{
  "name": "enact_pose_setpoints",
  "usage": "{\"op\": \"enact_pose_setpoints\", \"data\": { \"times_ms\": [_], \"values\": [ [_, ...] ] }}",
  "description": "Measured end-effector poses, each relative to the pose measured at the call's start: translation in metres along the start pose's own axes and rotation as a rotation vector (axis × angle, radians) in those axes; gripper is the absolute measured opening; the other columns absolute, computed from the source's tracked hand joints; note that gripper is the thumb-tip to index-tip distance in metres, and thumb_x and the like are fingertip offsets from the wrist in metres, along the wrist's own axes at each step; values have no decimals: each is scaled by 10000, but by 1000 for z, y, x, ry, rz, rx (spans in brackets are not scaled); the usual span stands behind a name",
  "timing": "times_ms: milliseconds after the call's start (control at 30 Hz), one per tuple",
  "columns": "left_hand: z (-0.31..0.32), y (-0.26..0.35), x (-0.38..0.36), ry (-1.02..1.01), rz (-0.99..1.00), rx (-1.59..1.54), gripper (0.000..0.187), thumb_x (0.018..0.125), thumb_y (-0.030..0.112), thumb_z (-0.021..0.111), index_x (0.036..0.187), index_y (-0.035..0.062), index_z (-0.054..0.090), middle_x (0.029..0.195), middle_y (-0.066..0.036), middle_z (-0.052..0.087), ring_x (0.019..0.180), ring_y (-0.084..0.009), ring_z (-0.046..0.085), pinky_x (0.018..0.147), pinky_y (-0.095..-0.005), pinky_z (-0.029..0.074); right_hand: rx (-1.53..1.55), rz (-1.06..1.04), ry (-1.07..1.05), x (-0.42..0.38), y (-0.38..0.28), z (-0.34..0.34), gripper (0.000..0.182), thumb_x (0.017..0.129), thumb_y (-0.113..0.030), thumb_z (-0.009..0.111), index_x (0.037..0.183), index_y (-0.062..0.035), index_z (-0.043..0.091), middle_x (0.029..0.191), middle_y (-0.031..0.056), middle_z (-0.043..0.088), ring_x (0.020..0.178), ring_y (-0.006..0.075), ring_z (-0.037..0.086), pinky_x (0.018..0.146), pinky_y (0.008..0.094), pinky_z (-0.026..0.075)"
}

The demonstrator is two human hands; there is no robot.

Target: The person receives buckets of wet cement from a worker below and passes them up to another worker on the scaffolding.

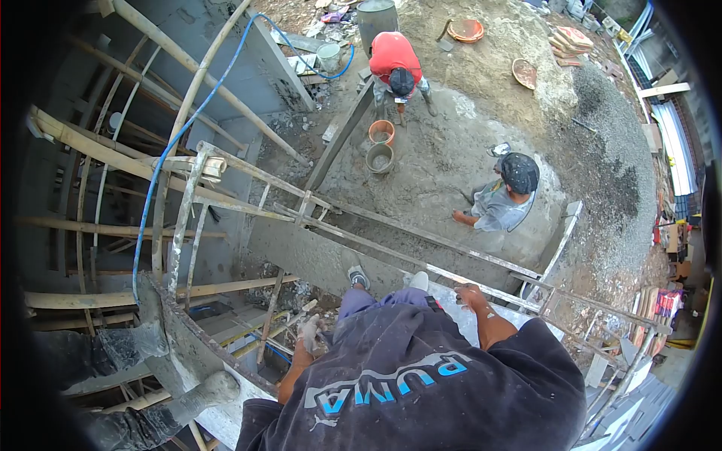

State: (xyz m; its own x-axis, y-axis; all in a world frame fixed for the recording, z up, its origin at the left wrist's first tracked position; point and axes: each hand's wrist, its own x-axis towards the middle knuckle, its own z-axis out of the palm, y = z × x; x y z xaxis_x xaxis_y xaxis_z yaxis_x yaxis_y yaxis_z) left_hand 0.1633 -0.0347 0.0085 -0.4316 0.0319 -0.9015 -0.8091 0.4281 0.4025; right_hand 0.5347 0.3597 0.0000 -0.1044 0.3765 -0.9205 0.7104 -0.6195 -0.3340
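Note:
My left hand (312,336), coated with grey cement, is beside my left thigh, its fingers loosely bent and nothing visible in them. My right hand (471,297) is out to the right with its fingers apart, close to the long metal scaffold rail (421,264) in this view. My shoes (359,277) are by the grey, cement-smeared ledge (316,259) in front of me. Below, past the rail, an orange bucket (381,132) and a grey bucket (380,158) stand together on wet cement.
A person in red (395,54) bends by the buckets; another in a grey shirt (500,207) crouches to the right. Bamboo poles (180,105) and a blue hose (197,113) cross the left side. Gravel (613,165) and stacked sacks (570,43) lie at the right.

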Motion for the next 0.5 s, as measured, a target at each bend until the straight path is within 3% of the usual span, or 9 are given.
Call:
{"op": "enact_pose_setpoints", "data": {
  "times_ms": [167, 267, 500],
  "values": [
    [-1, -13, -2, 26, -49, -32, 284, 919, 331, 561, 885, 51, 599, 751, -84, 601, 619, -224, 567, 571, -367, 496, 5, 38, 2, 1, 7, 1, 356, 846, -300, 650, 1071, -26, 620, 949, 117, 647, 830, 247, 624, 709, 447, 497],
    [3, -2, 0, -38, -66, 44, 277, 920, 329, 567, 884, 56, 598, 735, -66, 605, 615, -200, 582, 541, -342, 499, 7, -86, -19, 6, -6, 8, 373, 851, -290, 644, 1098, -12, 615, 976, 121, 650, 846, 253, 623, 705, 446, 503],
    [47, 52, -51, 41, 75, -19, 190, 911, 308, 588, 931, 121, 617, 760, -2, 645, 618, -131, 624, 473, -290, 468, -8, -217, -17, 13, -64, 25, 437, 842, -282, 660, 1156, 15, 593, 997, 138, 652, 853, 249, 603, 679, 423, 505]
  ]
}}
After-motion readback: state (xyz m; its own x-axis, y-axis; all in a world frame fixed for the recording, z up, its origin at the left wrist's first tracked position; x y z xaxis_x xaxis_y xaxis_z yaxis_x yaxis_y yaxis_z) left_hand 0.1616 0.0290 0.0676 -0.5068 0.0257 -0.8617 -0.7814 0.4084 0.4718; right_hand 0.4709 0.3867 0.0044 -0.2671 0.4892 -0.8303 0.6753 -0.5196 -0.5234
